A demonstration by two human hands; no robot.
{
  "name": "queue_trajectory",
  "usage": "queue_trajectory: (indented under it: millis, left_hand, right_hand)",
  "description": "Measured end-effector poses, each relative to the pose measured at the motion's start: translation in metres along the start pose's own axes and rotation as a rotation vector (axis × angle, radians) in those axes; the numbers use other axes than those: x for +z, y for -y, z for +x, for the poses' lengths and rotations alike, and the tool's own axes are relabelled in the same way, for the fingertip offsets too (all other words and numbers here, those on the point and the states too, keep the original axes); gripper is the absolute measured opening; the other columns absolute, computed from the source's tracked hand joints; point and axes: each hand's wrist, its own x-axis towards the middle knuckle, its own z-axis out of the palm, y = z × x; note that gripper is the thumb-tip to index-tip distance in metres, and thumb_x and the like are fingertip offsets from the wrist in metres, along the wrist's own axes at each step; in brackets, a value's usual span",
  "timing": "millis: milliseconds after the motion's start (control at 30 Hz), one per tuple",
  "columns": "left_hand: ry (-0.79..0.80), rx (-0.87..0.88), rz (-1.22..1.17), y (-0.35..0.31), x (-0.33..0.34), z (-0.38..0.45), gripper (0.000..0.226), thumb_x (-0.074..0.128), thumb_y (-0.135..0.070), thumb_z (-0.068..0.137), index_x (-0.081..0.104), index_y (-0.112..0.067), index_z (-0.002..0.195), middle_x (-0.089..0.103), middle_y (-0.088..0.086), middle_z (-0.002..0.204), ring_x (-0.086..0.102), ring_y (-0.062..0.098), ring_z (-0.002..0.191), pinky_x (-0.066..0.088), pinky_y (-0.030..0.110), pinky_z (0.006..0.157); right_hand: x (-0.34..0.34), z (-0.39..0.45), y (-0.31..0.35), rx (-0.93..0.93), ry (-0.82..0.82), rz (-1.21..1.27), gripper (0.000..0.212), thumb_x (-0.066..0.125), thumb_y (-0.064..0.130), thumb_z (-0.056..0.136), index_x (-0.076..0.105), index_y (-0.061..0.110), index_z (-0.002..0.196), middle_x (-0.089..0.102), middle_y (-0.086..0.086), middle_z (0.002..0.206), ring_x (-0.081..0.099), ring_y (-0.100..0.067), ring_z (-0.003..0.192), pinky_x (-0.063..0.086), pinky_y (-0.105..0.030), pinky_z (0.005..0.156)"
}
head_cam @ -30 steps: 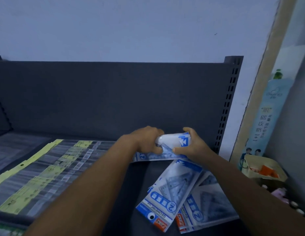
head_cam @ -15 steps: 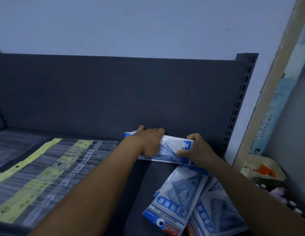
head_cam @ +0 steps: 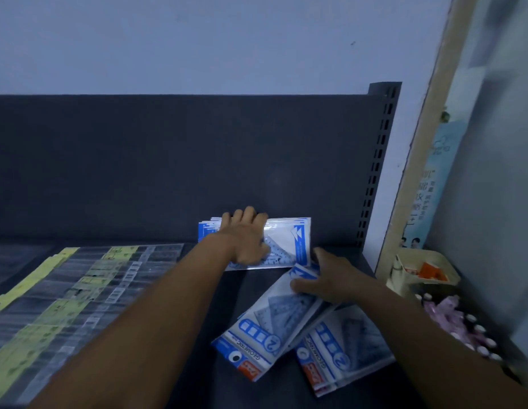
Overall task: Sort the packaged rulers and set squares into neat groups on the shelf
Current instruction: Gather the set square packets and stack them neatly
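Set-square packs in blue-and-white plastic sleeves: one neat stack (head_cam: 286,246) lies flat at the back of the dark grey metal shelf (head_cam: 180,293), long edge against the back panel (head_cam: 168,166). Loose packs sit in front of it, fanned and skewed: one blue-and-white pack with an orange corner (head_cam: 265,335) and another pile of the same packs (head_cam: 345,358) to its right, overlapping.

Left hand (head_cam: 245,240) rests on top of the back stack, fingers curled over its far edge, pressing it down. Right hand (head_cam: 330,278) lies on the upper end of the skewed front pack, fingers spread and fairly straight, thumb at the pack's edge; grip not yet closed as far as I can tell.

Step in hand, as I judge it: pick up the next loose pack and add it to the back stack. To do it well, keep the left hand pinning the stack so the slick sleeves don't slide. Take only the top pack, since the sleeves overlap and a neighbour could drag along. Turn it to match the stack's direction, header on the same side, then square the edges against the back panel.

Clear ruler sleeves with yellow headers (head_cam: 65,293) lie in a row on the shelf's left, well apart. Beige tray (head_cam: 445,276) with orange items stands off the shelf's right end.
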Motion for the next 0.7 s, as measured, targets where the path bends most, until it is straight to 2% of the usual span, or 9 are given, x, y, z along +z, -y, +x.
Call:
queue_trajectory:
  millis: [167,267,367,433,533,633,700]
  left_hand:
    - [-0.187,-0.005,-0.005,-0.001,0.016,-0.007,0.074,0.048,-0.043,0.084,0.015,-0.023,0.147,0.021,0.006,0.143,0.019,0.029,0.135,0.008,0.051,0.116]
    - [-0.251,-0.021,-0.012,-0.009,0.013,-0.021,0.075,0.052,-0.044,0.087,0.017,-0.020,0.148,0.020,0.006,0.146,0.018,0.028,0.136,0.013,0.045,0.115]
    - [-0.139,0.016,-0.100,-0.027,0.003,-0.048,0.064,0.049,-0.053,0.089,0.034,-0.018,0.141,0.028,0.007,0.139,0.025,0.026,0.131,0.023,0.042,0.110]
    - [0.046,0.031,-0.101,-0.041,-0.002,-0.071,0.066,0.043,-0.062,0.089,0.040,-0.017,0.137,0.034,0.010,0.138,0.031,0.028,0.129,0.030,0.044,0.107]
    - [0.273,0.015,-0.133,-0.059,-0.001,-0.101,0.065,0.040,-0.065,0.088,0.040,-0.019,0.134,0.042,0.012,0.135,0.042,0.031,0.123,0.037,0.044,0.098]
    - [0.273,-0.003,-0.154,-0.069,0.006,-0.116,0.070,0.048,-0.062,0.087,0.033,-0.019,0.140,0.042,0.009,0.139,0.041,0.031,0.127,0.034,0.046,0.103]
    - [0.218,-0.014,-0.224,-0.070,0.009,-0.120,0.065,0.056,-0.056,0.085,0.035,-0.020,0.136,0.044,0.008,0.134,0.042,0.030,0.125,0.037,0.047,0.102]
  right_hand:
    - [0.012,-0.006,0.002,-0.010,-0.065,-0.101,0.078,0.055,0.074,0.066,0.047,0.022,0.123,0.052,-0.003,0.126,0.049,-0.025,0.114,0.042,-0.042,0.097]
    - [0.012,-0.008,0.005,-0.003,-0.062,-0.131,0.073,0.053,0.072,0.072,0.048,0.021,0.125,0.050,-0.004,0.129,0.046,-0.026,0.118,0.040,-0.045,0.099]
    - [0.013,-0.011,0.004,-0.026,-0.072,-0.113,0.065,0.050,0.071,0.074,0.051,0.022,0.117,0.054,-0.003,0.122,0.050,-0.025,0.111,0.043,-0.048,0.097]
    - [0.014,-0.015,0.006,-0.051,-0.086,-0.108,0.053,0.046,0.065,0.081,0.050,0.021,0.110,0.055,-0.003,0.117,0.052,-0.025,0.108,0.043,-0.048,0.096]
    - [0.013,-0.023,0.007,-0.098,-0.081,-0.113,0.034,0.041,0.050,0.090,0.047,0.020,0.105,0.057,-0.004,0.117,0.053,-0.023,0.107,0.041,-0.046,0.097]
    - [0.007,-0.038,-0.001,-0.138,-0.079,-0.124,0.038,0.040,0.049,0.090,0.048,0.024,0.117,0.057,-0.002,0.124,0.052,-0.022,0.114,0.040,-0.046,0.100]
    - [0.001,-0.051,-0.011,-0.128,-0.087,-0.177,0.055,0.042,0.052,0.091,0.038,0.023,0.137,0.047,-0.004,0.141,0.043,-0.023,0.129,0.034,-0.046,0.107]
